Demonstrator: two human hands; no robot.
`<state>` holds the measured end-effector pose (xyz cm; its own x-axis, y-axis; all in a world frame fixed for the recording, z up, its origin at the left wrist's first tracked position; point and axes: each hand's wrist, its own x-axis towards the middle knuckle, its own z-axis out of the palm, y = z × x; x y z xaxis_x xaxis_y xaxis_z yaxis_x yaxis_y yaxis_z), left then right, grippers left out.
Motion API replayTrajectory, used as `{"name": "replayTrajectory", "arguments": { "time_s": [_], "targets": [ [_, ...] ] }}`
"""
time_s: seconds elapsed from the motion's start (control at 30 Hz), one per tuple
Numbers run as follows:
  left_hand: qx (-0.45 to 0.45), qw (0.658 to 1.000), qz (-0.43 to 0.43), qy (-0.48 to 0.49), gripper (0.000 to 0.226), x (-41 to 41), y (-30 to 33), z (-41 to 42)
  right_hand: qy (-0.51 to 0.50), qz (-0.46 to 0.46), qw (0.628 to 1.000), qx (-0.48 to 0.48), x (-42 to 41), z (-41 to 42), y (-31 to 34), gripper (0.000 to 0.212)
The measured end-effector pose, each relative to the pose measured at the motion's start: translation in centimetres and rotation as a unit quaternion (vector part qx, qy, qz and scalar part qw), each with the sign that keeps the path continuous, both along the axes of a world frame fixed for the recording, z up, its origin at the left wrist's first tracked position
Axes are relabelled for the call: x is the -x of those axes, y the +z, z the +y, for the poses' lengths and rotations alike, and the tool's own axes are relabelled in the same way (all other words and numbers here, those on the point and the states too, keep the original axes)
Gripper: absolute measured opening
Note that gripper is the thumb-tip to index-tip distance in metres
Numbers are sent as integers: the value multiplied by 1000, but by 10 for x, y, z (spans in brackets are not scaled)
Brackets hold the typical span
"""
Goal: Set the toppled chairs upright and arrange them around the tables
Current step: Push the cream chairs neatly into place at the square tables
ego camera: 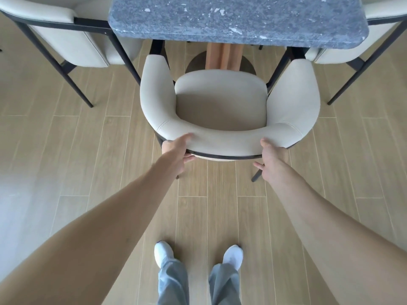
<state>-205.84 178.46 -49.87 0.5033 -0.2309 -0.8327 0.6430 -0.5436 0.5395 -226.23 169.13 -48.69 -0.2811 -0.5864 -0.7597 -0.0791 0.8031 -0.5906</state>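
Cream chair stands upright on the floor, seat facing the table, its armrest tips just short of the table edge. Two more chairs — one left, one right — sit upright along the table's sides.

Left hand grasps the backrest at its left end: thumb on top of the padding, fingers curled under the dark frame. Right hand grips the right end, thumb up on the padding; its fingers look only partly wrapped, one or two straying below the rail.

Step in hand, as I judge it: pushing the chair in under the table.

Risks from here:
- Armrests may strike the table edge if they ride too high — clearance cannot be read from this view.
- Front legs pass near the neighbouring chairs' black legs; a skewed push could snag them.
- Right grip looks looser, so an uneven shove may swing the chair off line.
- Central pedestal could stop the seat if pushed too deep.
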Motion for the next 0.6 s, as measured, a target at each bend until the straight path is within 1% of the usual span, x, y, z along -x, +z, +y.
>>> {"name": "replayTrajectory", "arguments": {
  "time_s": [0.07,0.1,0.13,0.2,0.27,0.37,0.4,0.5,0.6],
  "targets": [
    [20,1000,-12,13,33,-6,16,12,26,89,996,17,-6,5,14,58],
    [40,999,-23,22,28,-12,26,20,39,104,993,34,-11,10,24,57],
    [62,997,-39,22,24,-19,37,28,55,98,992,54,-18,16,34,56],
    [108,991,-74,-3,24,-35,61,47,87,47,991,93,-34,27,53,55],
    [146,984,-101,-27,25,-49,88,71,120,2,985,126,-50,42,74,49],
    [192,972,-129,-48,23,-59,126,116,181,-43,966,181,-73,71,103,21],
    [202,969,-136,-49,24,-61,135,131,200,-48,958,198,-79,82,112,20],
    [215,964,-154,-37,25,-63,159,179,256,-46,940,223,-97,118,135,32],
    [225,958,-174,-28,25,-67,176,226,291,-30,925,244,-114,157,159,42]
  ]
}}
